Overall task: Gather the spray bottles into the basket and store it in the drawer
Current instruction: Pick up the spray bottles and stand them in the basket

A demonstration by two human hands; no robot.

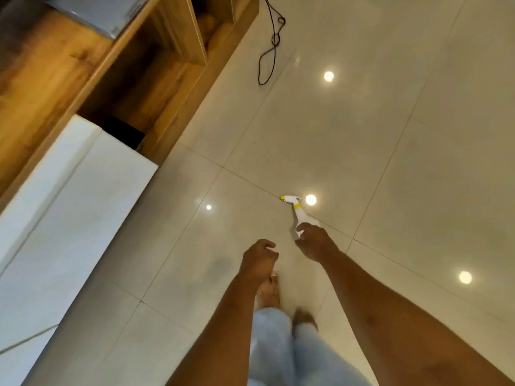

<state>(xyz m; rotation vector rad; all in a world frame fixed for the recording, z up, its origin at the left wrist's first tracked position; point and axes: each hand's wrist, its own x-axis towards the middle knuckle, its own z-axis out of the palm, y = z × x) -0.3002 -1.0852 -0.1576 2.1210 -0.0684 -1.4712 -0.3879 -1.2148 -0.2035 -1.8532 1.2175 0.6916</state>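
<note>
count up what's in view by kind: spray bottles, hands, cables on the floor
spray bottles: 1, white with yellow trim, held in the right hand
hands: 2, counting the left hand
cables: 1, black cable
total: 4

Spray bottle (297, 215) in right grip (313, 243), above floor (390, 135); cabinet (156, 79) far left; cable (271, 43) behind.

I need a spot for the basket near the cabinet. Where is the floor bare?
Bare tile runs from the white drawer front across to the spray bottle in the right hand. Right of the bottle is open too. It is crowded by the black cable and the feet.
</note>
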